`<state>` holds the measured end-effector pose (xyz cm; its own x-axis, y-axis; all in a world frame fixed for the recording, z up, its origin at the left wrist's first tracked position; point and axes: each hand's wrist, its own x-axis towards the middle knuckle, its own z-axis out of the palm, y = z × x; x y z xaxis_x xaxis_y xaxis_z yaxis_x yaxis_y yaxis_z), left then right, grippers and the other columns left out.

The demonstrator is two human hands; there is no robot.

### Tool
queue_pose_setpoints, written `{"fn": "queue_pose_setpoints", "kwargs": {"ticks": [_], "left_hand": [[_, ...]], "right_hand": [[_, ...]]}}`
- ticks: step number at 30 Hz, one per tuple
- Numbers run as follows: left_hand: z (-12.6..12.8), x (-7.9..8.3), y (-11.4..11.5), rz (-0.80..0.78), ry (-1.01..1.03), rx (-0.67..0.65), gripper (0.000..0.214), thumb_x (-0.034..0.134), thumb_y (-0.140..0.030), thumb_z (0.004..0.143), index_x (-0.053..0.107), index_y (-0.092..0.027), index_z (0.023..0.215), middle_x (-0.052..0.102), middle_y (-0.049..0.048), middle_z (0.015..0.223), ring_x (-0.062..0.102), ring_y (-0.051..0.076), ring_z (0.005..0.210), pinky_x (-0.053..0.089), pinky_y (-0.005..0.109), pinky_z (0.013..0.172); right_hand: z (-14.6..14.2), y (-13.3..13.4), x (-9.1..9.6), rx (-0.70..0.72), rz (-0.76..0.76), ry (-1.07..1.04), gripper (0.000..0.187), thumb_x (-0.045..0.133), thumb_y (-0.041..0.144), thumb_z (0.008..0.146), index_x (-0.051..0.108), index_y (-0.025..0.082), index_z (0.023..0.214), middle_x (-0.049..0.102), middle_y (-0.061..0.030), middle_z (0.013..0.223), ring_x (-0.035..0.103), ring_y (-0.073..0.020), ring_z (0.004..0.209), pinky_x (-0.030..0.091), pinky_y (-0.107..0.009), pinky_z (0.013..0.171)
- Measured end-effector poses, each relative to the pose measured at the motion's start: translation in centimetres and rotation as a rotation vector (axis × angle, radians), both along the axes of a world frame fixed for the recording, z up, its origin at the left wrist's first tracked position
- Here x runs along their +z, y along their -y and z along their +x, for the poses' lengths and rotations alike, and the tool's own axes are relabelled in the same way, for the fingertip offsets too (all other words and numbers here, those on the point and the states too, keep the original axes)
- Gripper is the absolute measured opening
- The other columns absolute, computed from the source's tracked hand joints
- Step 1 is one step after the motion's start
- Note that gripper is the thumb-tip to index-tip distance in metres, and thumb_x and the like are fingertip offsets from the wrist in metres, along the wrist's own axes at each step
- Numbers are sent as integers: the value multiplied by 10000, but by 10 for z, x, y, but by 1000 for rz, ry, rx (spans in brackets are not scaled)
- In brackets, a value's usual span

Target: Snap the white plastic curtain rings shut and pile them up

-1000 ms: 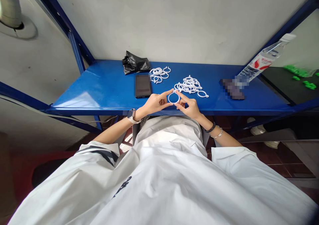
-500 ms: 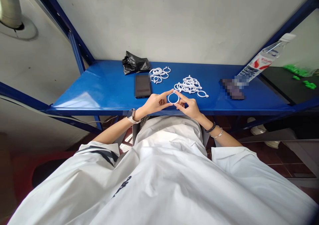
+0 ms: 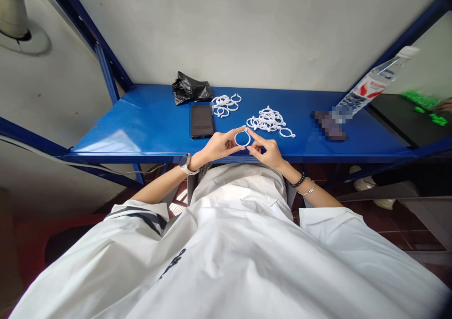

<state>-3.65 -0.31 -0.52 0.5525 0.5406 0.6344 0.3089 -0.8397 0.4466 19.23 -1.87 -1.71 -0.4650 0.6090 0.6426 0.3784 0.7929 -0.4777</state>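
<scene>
Blue table (image 3: 151, 116), left hand (image 3: 219, 146) and right hand (image 3: 269, 153) pinching white ring (image 3: 250, 139), red-lettered bottle label (image 3: 369, 87)

The widest open stretch of the blue table (image 3: 151, 126) lies left of the phone (image 3: 201, 121). Behind the phone, a black bag (image 3: 192, 89) blocks the way to the wall (image 3: 226, 36). A narrow lane runs between the small ring group (image 3: 221, 101) and the ring pile (image 3: 267, 120). Right of the loose ring (image 3: 293, 135), room opens up to a blurred object (image 3: 330, 126) and the tall bottle (image 3: 370, 87).
</scene>
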Motion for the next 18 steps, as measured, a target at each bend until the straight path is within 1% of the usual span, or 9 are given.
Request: {"fn": "queue_pose_setpoints", "kwargs": {"ticks": [3,6,11,15,18], "left_hand": [[0,0,1,-16,-11,17,613,605,-507,937,508,-125,1406,633,-36,608,543,67,489,413,140,521],[0,0,3,-52,-26,16,579,630,-427,925,511,-129,1406,631,-44,608,551,65,493,434,139,540],[2,4,5,-114,-1,-42,542,632,-293,891,527,-136,1399,685,-22,672,568,65,532,463,141,566],[3,9,7,-189,-17,-91,527,633,-268,868,560,-121,1368,689,-11,691,594,78,584,472,142,567],[3,11,8,-231,-46,-112,527,647,-258,828,591,-123,1334,678,-17,691,581,80,584,468,141,549]], "right_hand": [[-1,1,1,-10,-17,-21,491,537,337,974,525,214,1450,650,59,620,509,-85,489,502,-200,573],[-2,2,3,-21,-47,-61,431,523,345,985,577,218,1393,659,55,621,535,-85,484,505,-205,585],[-4,3,4,-80,-123,-111,344,505,393,995,631,208,1256,670,46,621,564,-92,480,506,-214,578],[-5,2,4,-103,-144,-158,278,530,438,986,640,208,1096,651,50,584,552,-92,443,484,-219,537],[-5,1,4,-123,-152,-173,261,560,464,969,618,211,995,639,52,564,552,-97,429,466,-224,518]]}}
